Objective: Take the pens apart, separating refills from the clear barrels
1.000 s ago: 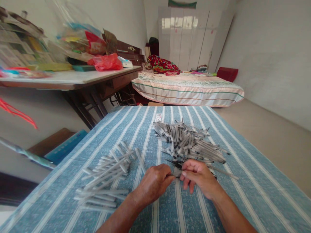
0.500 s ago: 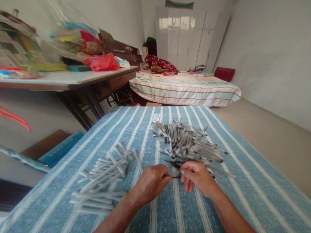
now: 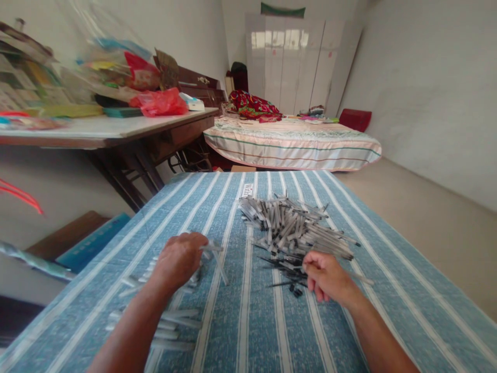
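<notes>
My left hand (image 3: 180, 261) is over the left-hand pile, its fingers closed on a pale translucent pen barrel (image 3: 212, 248) that sticks out to the right. Below it lie several loose grey-white pen barrels (image 3: 176, 331), partly hidden by my forearm. My right hand (image 3: 328, 280) has thumb and fingers pinched beside thin black pen refills (image 3: 277, 263); whatever is between its fingertips is too small to make out. Small black pieces (image 3: 295, 291) lie just in front of its fingers. Behind it spreads a large heap of pens (image 3: 287, 223) with grey barrels and dark ends.
A blue striped cloth (image 3: 225, 331) covers the table. At the left stands a higher desk (image 3: 151, 123) with a red plastic bag (image 3: 165, 101) and other bags. Beyond the table is a bed (image 3: 291, 142), with a white wardrobe (image 3: 287, 67) behind it.
My left hand has moved left, away from the right hand, carrying a pen barrel to the left pile. My right hand has shifted slightly right, uncovering black refills and small black pieces.
</notes>
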A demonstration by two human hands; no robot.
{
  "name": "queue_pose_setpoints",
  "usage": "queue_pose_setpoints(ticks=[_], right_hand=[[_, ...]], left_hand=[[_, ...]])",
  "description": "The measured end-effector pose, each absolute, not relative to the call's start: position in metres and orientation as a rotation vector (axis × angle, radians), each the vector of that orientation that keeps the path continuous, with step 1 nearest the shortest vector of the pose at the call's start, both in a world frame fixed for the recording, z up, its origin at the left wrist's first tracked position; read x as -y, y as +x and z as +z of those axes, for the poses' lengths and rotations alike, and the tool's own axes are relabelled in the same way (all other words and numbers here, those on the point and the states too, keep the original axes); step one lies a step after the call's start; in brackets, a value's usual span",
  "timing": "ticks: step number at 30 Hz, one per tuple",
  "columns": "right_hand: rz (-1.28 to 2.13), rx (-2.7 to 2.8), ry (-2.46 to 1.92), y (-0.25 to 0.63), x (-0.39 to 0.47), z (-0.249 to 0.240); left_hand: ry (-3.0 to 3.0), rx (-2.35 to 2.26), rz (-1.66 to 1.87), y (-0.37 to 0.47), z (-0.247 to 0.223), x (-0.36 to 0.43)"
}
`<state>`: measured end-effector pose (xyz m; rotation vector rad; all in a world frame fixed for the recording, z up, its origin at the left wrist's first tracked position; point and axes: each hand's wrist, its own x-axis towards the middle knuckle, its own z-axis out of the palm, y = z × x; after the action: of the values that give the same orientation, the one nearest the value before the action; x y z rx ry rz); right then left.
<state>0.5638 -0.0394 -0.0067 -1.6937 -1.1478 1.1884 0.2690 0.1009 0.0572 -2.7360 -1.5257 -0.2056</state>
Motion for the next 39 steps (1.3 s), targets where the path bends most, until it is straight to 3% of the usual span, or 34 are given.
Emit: queue_pose_setpoints(ticks=[4, 11, 15, 20, 26, 31, 39], right_hand=[[1.140, 1.290, -1.815, 0.564, 0.041, -0.005], [0.888, 1.344, -1.844, 0.562, 0.039, -0.003], [0.701, 1.368, -1.807, 0.561, 0.037, -0.008], [0.528, 1.335, -1.791, 0.567, 0.035, -0.011], [0.442, 1.320, -1.757, 0.570, 0.034, -0.009], [0.395, 1.260, -1.730, 0.572, 0.034, -0.009], [0.461, 1.200, -1.471, 0.562, 0.049, 0.012]], left_hand=[[-2.593, 1.577, -0.061, 0.257, 0.047, -0.110], [-2.688, 1.445, -0.257, 0.272, 0.035, -0.110], [-2.874, 1.264, -0.488, 0.320, 0.034, -0.093], [-3.080, 0.809, -0.452, 0.402, 0.039, -0.075], [-3.086, 0.677, -0.453, 0.461, 0.026, -0.086], [-3.114, 0.566, -0.509, 0.473, 0.019, -0.100], [-3.056, 0.443, -0.827, 0.447, 0.059, -0.047]])
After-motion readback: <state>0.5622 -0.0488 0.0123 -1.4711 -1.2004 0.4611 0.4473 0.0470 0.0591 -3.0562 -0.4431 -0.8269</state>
